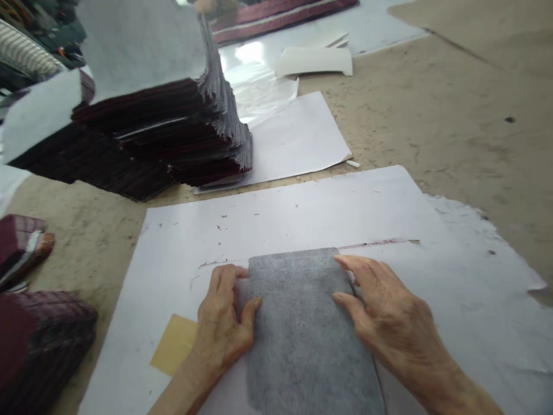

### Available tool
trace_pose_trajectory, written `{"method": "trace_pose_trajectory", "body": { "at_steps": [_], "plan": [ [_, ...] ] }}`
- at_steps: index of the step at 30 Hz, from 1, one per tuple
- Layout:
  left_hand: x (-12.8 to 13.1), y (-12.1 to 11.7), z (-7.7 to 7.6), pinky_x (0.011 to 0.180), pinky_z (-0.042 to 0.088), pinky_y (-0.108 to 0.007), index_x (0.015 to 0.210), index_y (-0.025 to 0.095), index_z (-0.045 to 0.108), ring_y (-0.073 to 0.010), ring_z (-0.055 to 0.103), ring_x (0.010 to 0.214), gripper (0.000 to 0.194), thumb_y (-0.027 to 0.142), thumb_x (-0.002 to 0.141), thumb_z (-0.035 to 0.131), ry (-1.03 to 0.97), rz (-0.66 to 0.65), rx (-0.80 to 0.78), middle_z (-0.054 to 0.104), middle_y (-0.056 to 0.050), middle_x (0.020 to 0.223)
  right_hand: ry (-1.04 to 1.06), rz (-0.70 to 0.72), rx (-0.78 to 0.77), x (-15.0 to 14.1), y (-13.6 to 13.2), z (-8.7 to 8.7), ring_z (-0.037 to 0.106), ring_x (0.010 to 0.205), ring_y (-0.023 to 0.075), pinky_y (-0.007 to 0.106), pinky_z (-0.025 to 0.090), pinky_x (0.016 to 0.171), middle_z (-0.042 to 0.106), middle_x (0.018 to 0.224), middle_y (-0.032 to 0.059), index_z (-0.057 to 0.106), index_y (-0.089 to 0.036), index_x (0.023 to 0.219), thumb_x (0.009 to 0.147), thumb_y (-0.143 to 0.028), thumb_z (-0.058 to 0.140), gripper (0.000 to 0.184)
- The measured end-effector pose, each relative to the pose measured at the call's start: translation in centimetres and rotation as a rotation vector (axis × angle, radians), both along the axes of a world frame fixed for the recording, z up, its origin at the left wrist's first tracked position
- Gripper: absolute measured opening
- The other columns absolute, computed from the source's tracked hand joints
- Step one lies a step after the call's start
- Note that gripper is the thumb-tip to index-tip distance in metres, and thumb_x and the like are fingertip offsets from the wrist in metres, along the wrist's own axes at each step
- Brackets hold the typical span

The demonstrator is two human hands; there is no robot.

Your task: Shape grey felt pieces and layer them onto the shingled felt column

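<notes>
- My left hand (224, 317) holds the left edge of the grey panel (302, 340), thumb on top, fingers bent at the side
- My right hand (384, 311) holds its right edge, thumb and forefinger spread apart
- The panel lies between my hands, over a white sheet (280, 219)
- Beside my left wrist is a yellow square (173, 346)
- Well left of that hand sits a maroon pile (47, 340)
- Beyond my left hand rises a dark stack (173, 132), its top pale grey
</notes>
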State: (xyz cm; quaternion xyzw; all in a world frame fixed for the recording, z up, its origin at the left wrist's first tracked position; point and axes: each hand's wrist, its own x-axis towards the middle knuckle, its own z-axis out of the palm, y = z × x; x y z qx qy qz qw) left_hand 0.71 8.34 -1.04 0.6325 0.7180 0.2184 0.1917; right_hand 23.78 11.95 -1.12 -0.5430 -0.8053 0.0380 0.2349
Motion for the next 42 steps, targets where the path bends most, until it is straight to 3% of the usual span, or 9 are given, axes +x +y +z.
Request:
{"method": "trace_pose_trajectory", "body": {
  "at_steps": [3,7,14,17,23,25,28,33,42],
  "plan": [
    [-0.4,1.1,0.5,0.063,0.042,-0.03,0.106,0.021,0.044,-0.015,0.048,0.069,0.04,0.02,0.068,0.056,-0.041,-0.038,-0.106,0.049,-0.003,0.091,0.01,0.058,-0.061,0.5,0.9,-0.1,0.06,0.087,0.0213,0.032,0.052,0.064,0.062,0.096,0.0062,0.051,-0.019,0.105,0.076,-0.02,0.043,0.031],
    [-0.7,2.0,1.1,0.061,0.04,-0.029,0.108,0.021,0.044,-0.0135,0.046,0.064,0.043,0.017,0.067,0.055,-0.1,-0.081,-0.251,0.051,-0.001,0.086,0.041,0.044,-0.185,0.6,1.6,0.0,0.061,0.086,0.0218,0.03,0.05,0.059,0.061,0.097,0.0062,0.052,-0.02,0.102,0.072,-0.025,0.045,0.031],
    [-0.6,2.2,1.2,0.061,0.038,-0.027,0.098,0.025,0.052,-0.0101,0.042,0.062,0.036,0.012,0.065,0.055,-0.16,-0.084,-0.252,0.045,0.001,0.093,0.058,-0.002,-0.319,0.5,1.8,0.5,0.059,0.067,0.0178,0.027,0.043,0.049,0.059,0.075,0.0015,0.055,-0.021,0.078,0.067,-0.027,0.047,0.014],
    [-0.5,2.3,1.2,0.058,0.037,-0.025,0.093,0.024,0.053,-0.009,0.04,0.058,0.032,0.012,0.063,0.056,-0.181,-0.044,-0.232,0.043,0.002,0.087,0.059,-0.023,-0.304,0.3,1.3,0.4,0.057,0.064,0.0165,0.025,0.039,0.046,0.057,0.071,0.0005,0.053,-0.022,0.069,0.07,-0.026,0.047,0.007],
    [-0.5,2.2,1.1,0.054,0.033,-0.024,0.083,0.022,0.048,-0.0094,0.037,0.054,0.022,0.014,0.063,0.056,-0.18,-0.043,-0.242,0.04,0.005,0.069,0.147,-0.012,-0.182,0.1,-0.1,-0.1,0.056,0.064,0.0153,0.026,0.041,0.056,0.057,0.067,0.0007,0.052,-0.02,0.069,0.076,-0.021,0.044,0.011],
    [-0.6,2.2,1.1,0.053,0.032,-0.024,0.087,0.022,0.047,-0.0096,0.036,0.05,0.026,0.017,0.064,0.057,-0.187,-0.018,-0.305,0.039,0.007,0.062,0.156,-0.018,-0.176,0.1,-0.2,-0.4,0.057,0.062,0.0147,0.026,0.04,0.056,0.058,0.066,0.0002,0.052,-0.02,0.069,0.078,-0.022,0.045,0.012],
    [-0.5,2.3,1.1,0.053,0.033,-0.024,0.094,0.024,0.047,-0.0085,0.037,0.049,0.032,0.02,0.064,0.058,-0.206,0.001,-0.368,0.046,0.008,0.067,0.14,-0.054,-0.191,0.1,-0.4,-0.5,0.057,0.059,0.0142,0.026,0.039,0.054,0.058,0.063,-0.001,0.054,-0.021,0.07,0.078,-0.024,0.048,0.011],
    [-0.4,1.8,1.0,0.053,0.032,-0.024,0.071,0.021,0.05,-0.0109,0.043,0.055,0.011,0.028,0.066,0.058,-0.14,0.033,-0.365,0.046,0.005,0.062,0.108,-0.082,-0.167,0.3,-0.7,-0.4,0.059,0.061,0.0156,0.026,0.041,0.054,0.062,0.067,0.0003,0.058,-0.02,0.078,0.08,-0.032,0.049,0.015],
    [-0.5,1.2,1.0,0.051,0.026,-0.024,0.055,0.019,0.044,-0.011,0.036,0.051,0.028,0.041,0.07,0.053,-0.217,0.111,-0.338,0.037,0.005,0.051,0.105,-0.185,-0.234,0.1,-0.3,-0.1,0.057,0.052,0.0144,0.025,0.037,0.045,0.062,0.061,-0.0012,0.058,-0.022,0.067,0.081,-0.036,0.044,0.024]
  ]
}}
